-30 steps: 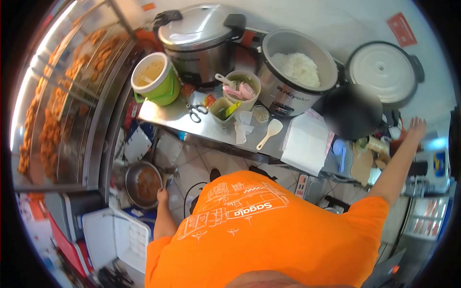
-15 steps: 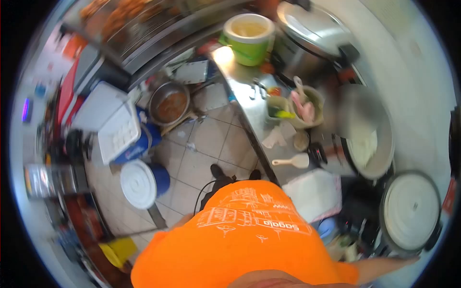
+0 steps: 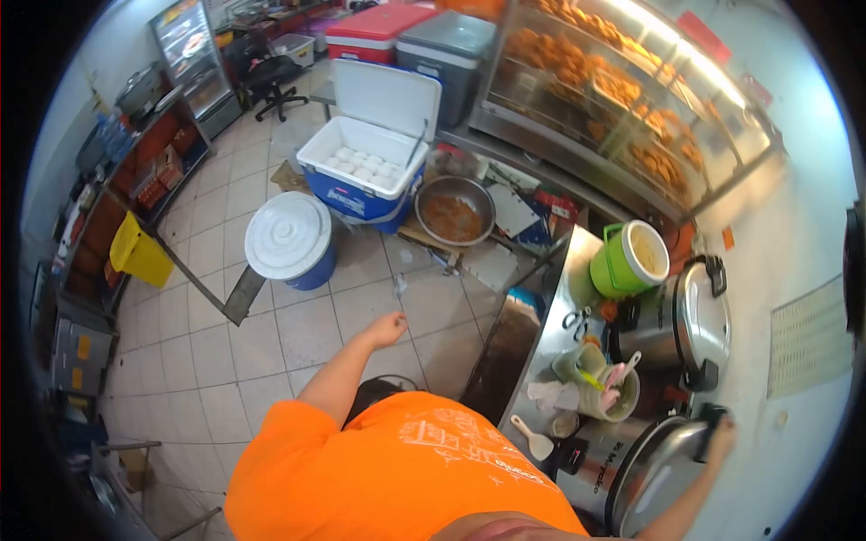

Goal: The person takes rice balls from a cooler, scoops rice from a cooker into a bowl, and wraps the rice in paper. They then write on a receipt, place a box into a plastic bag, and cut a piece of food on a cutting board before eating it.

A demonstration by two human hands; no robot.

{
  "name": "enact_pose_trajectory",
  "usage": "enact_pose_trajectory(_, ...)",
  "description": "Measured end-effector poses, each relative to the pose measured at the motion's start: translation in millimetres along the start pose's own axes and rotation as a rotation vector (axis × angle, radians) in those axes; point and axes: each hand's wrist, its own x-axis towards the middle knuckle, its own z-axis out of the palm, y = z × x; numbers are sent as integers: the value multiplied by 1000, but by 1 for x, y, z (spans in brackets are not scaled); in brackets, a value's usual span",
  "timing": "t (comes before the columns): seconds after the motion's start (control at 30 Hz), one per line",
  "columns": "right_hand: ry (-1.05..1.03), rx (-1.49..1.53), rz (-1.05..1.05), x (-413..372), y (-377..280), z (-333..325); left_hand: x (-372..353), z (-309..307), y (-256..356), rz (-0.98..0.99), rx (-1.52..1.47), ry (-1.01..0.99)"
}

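The silver lid (image 3: 663, 482) has come down over the nearer rice cooker (image 3: 600, 458) at the lower right of the frame, covering rice that showed half a second ago, and the whole view has swung round. The right hand (image 3: 722, 442) is against the black handle (image 3: 711, 431) at the lid's upper edge (it looks small here, so I cannot tell whether the fingers wrap the handle or only press on it). The left hand (image 3: 386, 330), a little below the middle of the frame, is over the floor tiles, its fingers curled in together.

Just left of the nearer cooker, a rice paddle (image 3: 534, 440) lies on the steel counter (image 3: 539, 361). Further up the counter stand a tub (image 3: 630, 406) with pink utensils in it, the other rice cooker (image 3: 645, 325) with its lid on, and a green pail (image 3: 612, 263). A metal bowl (image 3: 487, 219) sits near the upper middle, beside a blue cooler (image 3: 347, 194).
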Motion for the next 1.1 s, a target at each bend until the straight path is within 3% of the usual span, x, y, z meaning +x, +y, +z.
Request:
enact_pose_trajectory(0.07,-66,-372,142,-57,-115,41,-21,1,-58,26,-6,69)
enact_pose_trajectory(0.1,-168,-500,169,-44,-116,56,-42,3,-92,17,-37,164)
enact_pose_trajectory(0.13,-404,-618,157,-7,-97,55,-71,-4,-116,-81,-45,228)
enact_pose_trajectory(0.17,-737,-750,131,38,-56,45,-101,-11,-145,-332,-181,225)
enact_pose_trajectory(0.2,-960,-836,106,69,-39,38,-116,19,-241,-417,-325,381)
enact_pose_trajectory(0.23,-962,-820,103,63,-60,36,-160,13,-266,-610,-368,360)
enact_pose_trajectory(0.27,-481,-698,153,50,-114,19,-194,51,-386,-399,275,330)
enact_pose_trajectory(0.3,-4,-552,201,39,-159,11,-240,67,-423,-672,150,394)
enact_pose_trajectory(0.33,219,-134,-158,66,-170,34,-283,59,-436,-933,-47,279)
enact_pose_trajectory(0.37,132,547,-241,54,-226,54,-316,45,-436,-1099,-211,202)
enact_pose_trajectory(0.43,-81,1133,-171,-49,-389,79,-351,20,-440,-1204,-366,153)
enact_pose_trajectory(0.47,-159,1083,-347,-125,-477,80,-358,6,-445,-1207,-412,145)
enact_pose_trajectory(0.5,-194,1089,-320,-152,-503,147,-360,-6,-448,-1202,-454,136)
enact_pose_trajectory(0.53,-245,690,-470,-202,-554,176,-359,-20,-453,-1193,-490,129)
enact_pose_trajectory(0.57,-166,578,-783,-256,-584,223,-358,-33,-457,-1181,-521,119)
enact_pose_trajectory(0.6,-430,417,-773,-315,-609,240,-354,-49,-462,-1167,-547,116)
enact_pose_trajectory(0.63,-785,-72,-824,-356,-622,280,-348,-66,-468,-1147,-569,115)
enact_pose_trajectory(0.67,-1017,59,-951,-392,-602,351,-341,-84,-475,-1132,-586,121)
enact_pose_trajectory(0.73,-1476,-23,-781,-473,-562,448,-322,-122,-496,-1082,-617,155)
enact_pose_trajectory(0.77,-1671,-341,-678,-509,-539,488,-309,-144,-498,-1053,-650,191)
enact_pose_trajectory(0.8,-1635,-308,-12,-550,-537,470,-291,-168,-504,-1011,-673,237)
enact_pose_trajectory(0.83,-1602,-309,126,-575,-532,467,-274,-193,-511,-955,-687,291)
enact_pose_trajectory(0.93,-1620,-399,-153,-603,-549,474,-237,-272,-510,-646,-413,345)
enact_pose_trajectory(1.07,-1526,-491,-435,-623,-653,527,-210,-349,-547,-671,-642,349)
enact_pose_trajectory(1.1,-1459,-477,-526,-630,-696,547,-215,-359,-563,-761,-712,416)
